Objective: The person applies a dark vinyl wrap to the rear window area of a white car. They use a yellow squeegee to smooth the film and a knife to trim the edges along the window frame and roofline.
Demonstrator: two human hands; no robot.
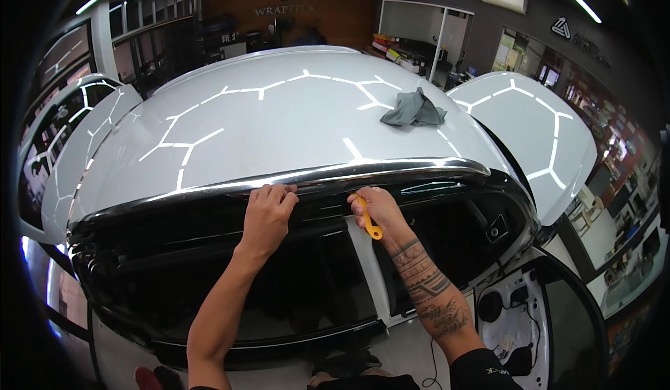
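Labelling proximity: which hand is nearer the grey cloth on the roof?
Right. The right hand, gripping a yellow tool, is below the grey cloth in frame, slightly left; the left hand is farther left, at the roof-edge trim.

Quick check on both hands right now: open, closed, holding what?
Left hand: fingers curled at the car's roof-edge rail; whether it grips anything cannot be told.
Right hand: closed, holding a yellow hand tool.

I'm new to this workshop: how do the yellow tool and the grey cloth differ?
The yellow tool is slim; the grey cloth is crumpled and wider. The yellow tool is held in the right hand's grip; the grey cloth lies loose on the car roof.
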